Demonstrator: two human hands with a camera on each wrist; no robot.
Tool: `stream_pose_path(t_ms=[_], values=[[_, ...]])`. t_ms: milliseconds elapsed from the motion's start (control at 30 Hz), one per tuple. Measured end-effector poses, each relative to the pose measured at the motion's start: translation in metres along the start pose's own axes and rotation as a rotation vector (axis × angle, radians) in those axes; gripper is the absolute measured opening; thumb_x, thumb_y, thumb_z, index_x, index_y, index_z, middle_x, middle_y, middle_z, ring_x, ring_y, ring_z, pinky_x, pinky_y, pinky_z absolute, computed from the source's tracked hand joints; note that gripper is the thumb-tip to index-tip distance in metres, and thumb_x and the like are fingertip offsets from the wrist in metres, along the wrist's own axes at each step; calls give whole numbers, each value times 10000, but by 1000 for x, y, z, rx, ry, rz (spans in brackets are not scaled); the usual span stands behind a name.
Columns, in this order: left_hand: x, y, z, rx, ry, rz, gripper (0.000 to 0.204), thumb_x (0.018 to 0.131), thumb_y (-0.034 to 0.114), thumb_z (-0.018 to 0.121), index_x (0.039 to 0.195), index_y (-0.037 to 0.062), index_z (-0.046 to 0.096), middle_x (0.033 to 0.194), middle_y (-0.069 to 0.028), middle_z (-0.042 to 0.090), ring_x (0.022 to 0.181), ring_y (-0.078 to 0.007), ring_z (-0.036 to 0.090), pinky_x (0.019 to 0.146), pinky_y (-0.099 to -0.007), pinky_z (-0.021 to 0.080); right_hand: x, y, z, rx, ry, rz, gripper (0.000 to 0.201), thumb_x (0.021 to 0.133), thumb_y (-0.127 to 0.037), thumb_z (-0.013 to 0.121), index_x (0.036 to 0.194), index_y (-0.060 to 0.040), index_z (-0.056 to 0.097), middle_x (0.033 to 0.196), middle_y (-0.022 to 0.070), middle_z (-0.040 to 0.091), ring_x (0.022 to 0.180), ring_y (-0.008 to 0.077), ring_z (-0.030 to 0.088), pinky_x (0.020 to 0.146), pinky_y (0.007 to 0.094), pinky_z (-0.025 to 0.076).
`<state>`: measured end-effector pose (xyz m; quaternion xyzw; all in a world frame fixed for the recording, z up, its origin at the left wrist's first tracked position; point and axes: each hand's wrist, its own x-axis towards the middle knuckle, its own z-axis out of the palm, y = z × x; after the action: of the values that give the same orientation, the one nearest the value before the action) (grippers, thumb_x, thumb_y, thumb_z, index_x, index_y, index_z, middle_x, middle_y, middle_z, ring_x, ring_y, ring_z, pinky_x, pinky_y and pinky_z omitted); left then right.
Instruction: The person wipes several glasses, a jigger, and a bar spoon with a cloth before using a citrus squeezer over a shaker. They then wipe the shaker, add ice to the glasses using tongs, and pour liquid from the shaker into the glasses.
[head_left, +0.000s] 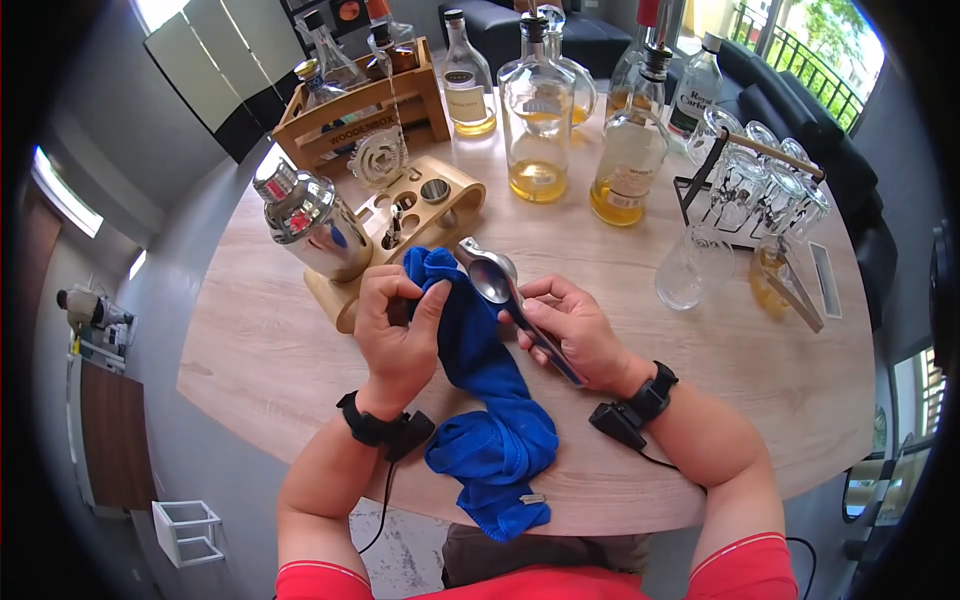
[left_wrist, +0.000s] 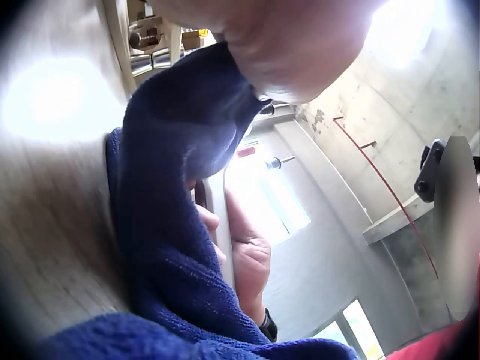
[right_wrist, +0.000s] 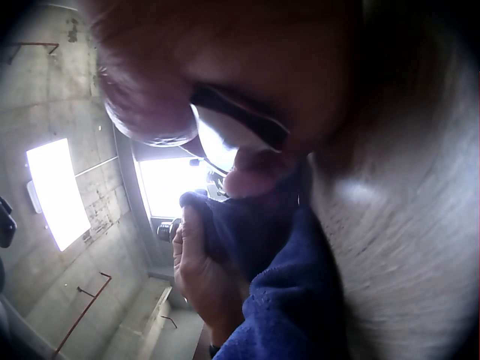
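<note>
Head view: we pinch a blue cloth (head_left: pixel 490 360) in our left hand (head_left: pixel 397 328). Just beside it, our right hand (head_left: pixel 582 330) grips a metal citrus squeezer (head_left: pixel 492 281) above the table (head_left: pixel 630 490).

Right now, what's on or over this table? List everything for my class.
Table: one, pale wood, beneath
Cloth: one, blue, centre front
Citrus squeezer: one, silver, centre
Cocktail shaker: one, silver, left
Bar-tool stand: one, pale wood, beside shaker
Strainer: one, silver, at stand
Crate: one, brown wood, back left
Crate bottles: at least three, clear or brown, inside
Loose bottles: at least six, mostly clear, back
Glass rack: one, black and wood, right
Racked glasses: about six, clear, on rack
Loose glass: one, clear, before rack
Small glass: one, amber-looking, right
Tongs, apparently: one, brownish, by small glass
Wristbands: two, black, on wrists
Left hand: one, bare, pinching cloth
Right hand: one, bare, gripping squeezer
</note>
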<state>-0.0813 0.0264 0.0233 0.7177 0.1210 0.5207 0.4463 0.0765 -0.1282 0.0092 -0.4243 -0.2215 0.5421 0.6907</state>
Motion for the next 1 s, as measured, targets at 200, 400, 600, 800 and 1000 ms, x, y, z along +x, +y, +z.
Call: stream_pose_path(t_ms=[200,400,600,800,1000], values=[[4,8,-5,365,-281,289,313,893,106,760,1168,11,645,1329,-187,605,1317,-384,530,1080,-443,438,0,18,2,-202,-145,-166,273,925,-56,710,1165,-35,581,1017,48,669,855,76,617,739,235,532],[2,7,2,463,-417,39,429,853,213,728,1197,-12,607,1310,-241,568,1195,-413,574,1015,-434,471,-6,13,5,-537,-133,-133,392,842,20,736,1190,-38,564,1077,30,644,1021,94,619,911,278,525],[-1,7,3,437,-397,-122,294,853,186,703,1018,-15,568,1042,-208,564,922,-356,603,799,-418,507,-6,16,10,-609,-114,-216,522,798,-10,758,1252,-40,501,1055,75,610,906,121,618,808,285,529],[0,-1,0,142,-338,-467,165,966,145,634,1031,10,563,938,-89,611,833,-146,572,745,-296,485,-9,7,14,-511,-130,-70,648,782,25,776,1345,-37,461,1112,92,571,954,122,636,807,256,547],[-4,-4,1,47,-199,-372,137,1043,143,572,1102,21,587,966,-45,624,856,-91,557,767,-259,476,-7,7,11,-366,-139,-107,658,802,55,755,1378,-23,447,1115,87,573,980,131,644,831,249,549]])
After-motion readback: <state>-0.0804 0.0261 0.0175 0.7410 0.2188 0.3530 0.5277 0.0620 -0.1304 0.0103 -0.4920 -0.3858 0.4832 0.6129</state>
